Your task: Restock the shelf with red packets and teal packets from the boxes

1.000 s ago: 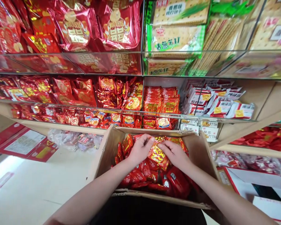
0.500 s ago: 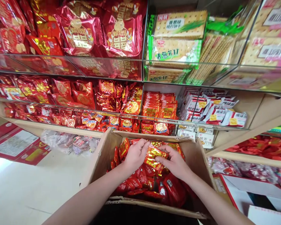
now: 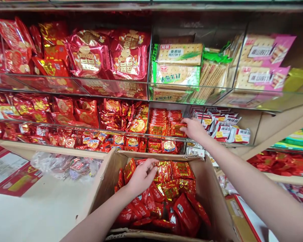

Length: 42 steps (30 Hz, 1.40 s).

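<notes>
Pale floor (image 3: pixel 50 211) fills the lower left, and beside it an open cardboard box (image 3: pixel 218 201) stands nearest, loosely heaped with shiny red packets (image 3: pixel 146 205). Over the heap hangs the left hand (image 3: pixel 141 176), released, its thumb apart from half-bent fingers. A red-edged white carton (image 3: pixel 254 218) sits low on the right; farther left lie clear plastic bags (image 3: pixel 83 166) and a red carton (image 3: pixel 15 185) with a white panel. Just beyond the box rise the shelves (image 3: pixel 47 147), pale wood with clear fronts and dividers. There the right hand (image 3: pixel 195 129) grasps a red packet (image 3: pixel 176 129) in the middle tier, at the right end of a tightly stacked compartment, with white packets (image 3: pixel 223 131) next door. Higher up stand large red packs (image 3: pixel 128 60), green-trimmed crackers (image 3: pixel 176 76) and pink-ended crackers (image 3: pixel 262 78), the shelf's back behind them dark.
</notes>
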Available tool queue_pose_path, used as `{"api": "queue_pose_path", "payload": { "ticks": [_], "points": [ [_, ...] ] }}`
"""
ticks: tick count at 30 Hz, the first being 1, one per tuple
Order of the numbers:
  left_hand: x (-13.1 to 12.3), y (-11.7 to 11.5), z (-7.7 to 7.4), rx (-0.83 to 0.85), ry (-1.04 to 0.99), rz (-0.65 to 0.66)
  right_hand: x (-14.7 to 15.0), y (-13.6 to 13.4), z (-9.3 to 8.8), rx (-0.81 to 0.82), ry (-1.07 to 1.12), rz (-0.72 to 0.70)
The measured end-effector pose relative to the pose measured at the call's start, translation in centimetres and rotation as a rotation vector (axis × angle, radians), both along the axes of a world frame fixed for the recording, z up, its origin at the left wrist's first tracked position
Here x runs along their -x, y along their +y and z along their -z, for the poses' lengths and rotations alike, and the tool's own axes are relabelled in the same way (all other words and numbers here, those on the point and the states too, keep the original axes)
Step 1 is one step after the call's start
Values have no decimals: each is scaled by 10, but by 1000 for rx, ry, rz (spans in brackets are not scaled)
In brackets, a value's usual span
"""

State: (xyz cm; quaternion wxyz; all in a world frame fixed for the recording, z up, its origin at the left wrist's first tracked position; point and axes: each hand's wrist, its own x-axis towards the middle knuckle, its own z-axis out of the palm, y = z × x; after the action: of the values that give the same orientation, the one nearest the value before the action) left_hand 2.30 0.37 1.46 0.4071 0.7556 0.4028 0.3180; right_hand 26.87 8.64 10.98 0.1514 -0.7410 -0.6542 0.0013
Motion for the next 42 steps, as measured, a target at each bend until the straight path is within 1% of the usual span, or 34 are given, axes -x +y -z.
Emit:
{"api": "queue_pose_path", "payload": {
  "ticks": [2,5,9,12,14,19,21,23,25,26,27,29,30,31,32,33,35,37,38,40,42],
  "points": [
    [2,-1,0,-9,42,36,7,8,7,60,12,43],
    [4,-1,-1,-15,82,73,18,13,12,98,59,100],
    [3,0,-1,-31,124,93,25,19,14,192,172,126],
    [1,-1,0,-42,185,114,27,24,14,202,174,146],
    [-1,-2,1,-62,244,165,28,27,15,202,166,151],
    [-3,-12,4,-120,444,379,24,29,14,238,169,152],
    [-2,-17,8,-136,550,447,22,21,10,164,151,130],
    [0,-23,13,-162,654,522,23,3,3,-40,106,45],
    [1,-27,21,-201,732,596,29,-26,0,-252,72,-144],
    [1,-29,24,-222,759,627,33,-43,2,-285,69,-277],
    [1,-31,27,-240,778,650,37,-60,6,-235,73,-406],
    [-1,-33,32,-255,801,657,46,-89,26,50,30,-610],
    [-2,-33,32,-250,804,649,50,-99,39,167,-18,-611],
    [-2,-33,32,-242,799,638,52,-106,54,268,-71,-572],
    [-3,-33,32,-232,788,626,54,-109,69,347,-129,-504],
    [-3,-32,31,-222,776,612,55,-110,83,387,-173,-430],
    [-3,-31,29,-209,751,594,56,-106,104,399,-227,-320],
    [-1,-30,29,-192,729,596,55,-101,114,365,-238,-280],
    [0,-29,29,-175,713,598,53,-99,115,354,-242,-275],
    [1,-27,30,-119,660,579,49,-98,112,347,-245,-293],
    [2,-24,32,-18,555,500,44,-101,105,336,-237,-342]
  ]
}}
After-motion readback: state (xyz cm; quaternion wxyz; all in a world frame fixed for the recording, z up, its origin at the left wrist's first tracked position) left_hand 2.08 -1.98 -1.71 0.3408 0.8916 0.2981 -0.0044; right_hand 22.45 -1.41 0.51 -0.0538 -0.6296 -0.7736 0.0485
